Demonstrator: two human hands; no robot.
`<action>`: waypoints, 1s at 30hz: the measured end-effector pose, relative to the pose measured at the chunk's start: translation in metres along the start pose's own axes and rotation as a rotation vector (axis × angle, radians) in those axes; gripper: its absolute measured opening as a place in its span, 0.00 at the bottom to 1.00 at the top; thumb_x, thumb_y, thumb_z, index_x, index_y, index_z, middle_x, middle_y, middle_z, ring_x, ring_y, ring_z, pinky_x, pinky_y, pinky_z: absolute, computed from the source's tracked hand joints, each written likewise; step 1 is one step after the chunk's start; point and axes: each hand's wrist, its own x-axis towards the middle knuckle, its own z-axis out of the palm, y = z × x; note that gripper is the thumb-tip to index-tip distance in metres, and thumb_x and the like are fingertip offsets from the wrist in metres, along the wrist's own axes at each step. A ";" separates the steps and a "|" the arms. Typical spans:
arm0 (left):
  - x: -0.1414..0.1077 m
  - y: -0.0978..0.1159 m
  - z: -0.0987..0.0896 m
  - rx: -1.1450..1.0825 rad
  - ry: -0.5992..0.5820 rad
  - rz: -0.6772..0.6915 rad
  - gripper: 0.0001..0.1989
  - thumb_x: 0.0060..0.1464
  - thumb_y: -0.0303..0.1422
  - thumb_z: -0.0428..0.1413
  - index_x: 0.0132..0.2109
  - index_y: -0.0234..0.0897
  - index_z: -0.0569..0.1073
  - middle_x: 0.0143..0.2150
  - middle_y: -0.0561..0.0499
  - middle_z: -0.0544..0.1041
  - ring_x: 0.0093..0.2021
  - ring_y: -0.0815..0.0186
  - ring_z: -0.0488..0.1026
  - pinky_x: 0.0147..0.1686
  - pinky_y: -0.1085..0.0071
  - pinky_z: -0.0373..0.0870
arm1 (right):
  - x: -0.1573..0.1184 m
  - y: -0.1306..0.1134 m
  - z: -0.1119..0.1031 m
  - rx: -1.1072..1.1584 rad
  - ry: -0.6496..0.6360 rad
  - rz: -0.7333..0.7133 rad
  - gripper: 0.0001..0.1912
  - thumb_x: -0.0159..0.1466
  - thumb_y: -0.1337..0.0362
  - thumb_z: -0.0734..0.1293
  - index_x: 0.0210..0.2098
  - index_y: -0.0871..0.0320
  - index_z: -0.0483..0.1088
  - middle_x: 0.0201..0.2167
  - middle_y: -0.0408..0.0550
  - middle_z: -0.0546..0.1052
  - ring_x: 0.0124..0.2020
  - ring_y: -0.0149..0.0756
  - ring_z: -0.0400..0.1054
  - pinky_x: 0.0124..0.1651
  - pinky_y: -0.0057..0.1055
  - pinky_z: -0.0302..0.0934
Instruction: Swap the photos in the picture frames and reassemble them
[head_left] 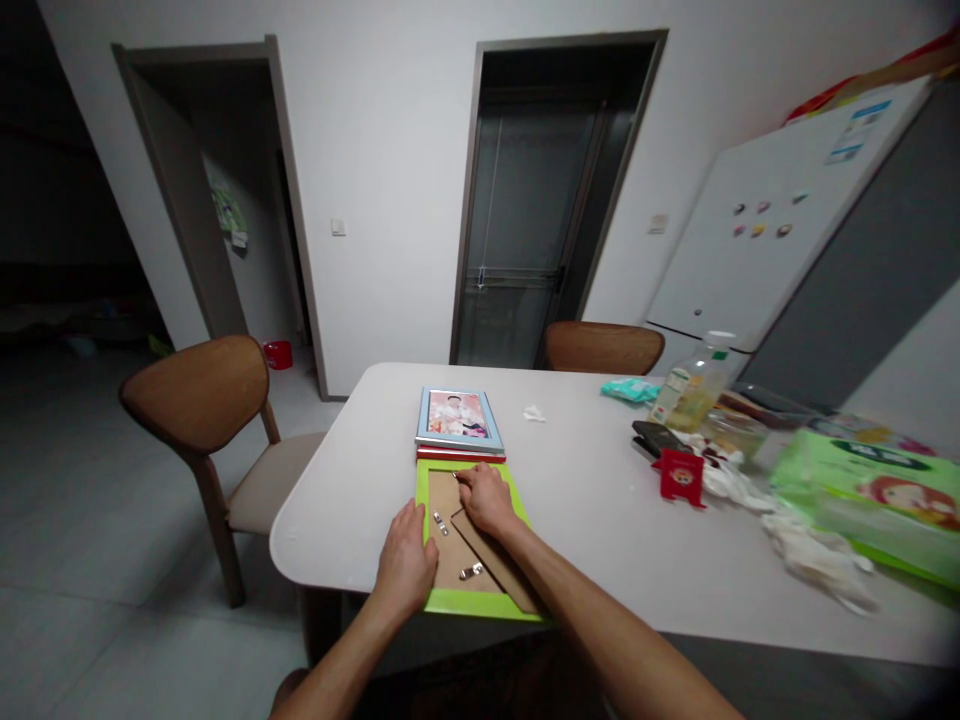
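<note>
Head view: looked forward and down over a pale tabletop.
Green frame: lay back upward at the tabletop's near edge, between both hands.
Brown backing: sat inside the green rim, with a stand flap slanting along the right part.
Metal clips: showed on the backing, one near the left hand, another nearer the near edge.
Left hand: lay along the frame's left rim, fingers slightly bent; could not tell whether gripping.
Right hand: was narrow, fingertips together at the backing's far edge; could not tell whether pinching anything.
Red frame: lay just beyond the green one.
Blue frame: rested on the red one, picture upward, toward the far edge.
Bottle: stood near the far edge, well right of the frames.
Red box: sat nearer the near edge than the bottle.
</note>
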 end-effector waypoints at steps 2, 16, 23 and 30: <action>0.000 0.000 0.000 -0.008 0.002 -0.004 0.25 0.47 0.26 0.43 0.54 0.23 0.58 0.57 0.39 0.58 0.57 0.62 0.53 0.57 0.68 0.47 | -0.001 -0.002 0.000 -0.004 0.012 -0.010 0.14 0.58 0.64 0.56 0.39 0.50 0.70 0.35 0.49 0.68 0.39 0.38 0.58 0.38 0.32 0.50; -0.001 -0.003 0.002 -0.020 0.039 0.002 0.25 0.47 0.27 0.44 0.54 0.22 0.58 0.56 0.39 0.59 0.57 0.61 0.54 0.56 0.68 0.48 | -0.053 0.010 -0.026 0.090 -0.078 -0.166 0.17 0.49 0.56 0.63 0.35 0.57 0.70 0.31 0.48 0.70 0.34 0.35 0.61 0.34 0.25 0.52; 0.000 -0.002 -0.001 -0.055 0.027 -0.024 0.26 0.49 0.34 0.45 0.54 0.24 0.58 0.56 0.40 0.60 0.56 0.61 0.54 0.55 0.68 0.49 | -0.053 0.002 -0.031 0.082 -0.088 -0.118 0.12 0.47 0.63 0.62 0.31 0.58 0.71 0.29 0.47 0.69 0.29 0.32 0.61 0.31 0.24 0.51; 0.005 0.008 -0.012 -0.468 0.090 -0.119 0.23 0.44 0.36 0.52 0.47 0.28 0.65 0.56 0.38 0.58 0.57 0.57 0.53 0.55 0.65 0.48 | -0.047 -0.009 -0.054 0.114 -0.047 -0.125 0.12 0.47 0.63 0.63 0.31 0.57 0.71 0.29 0.47 0.69 0.30 0.32 0.61 0.32 0.24 0.53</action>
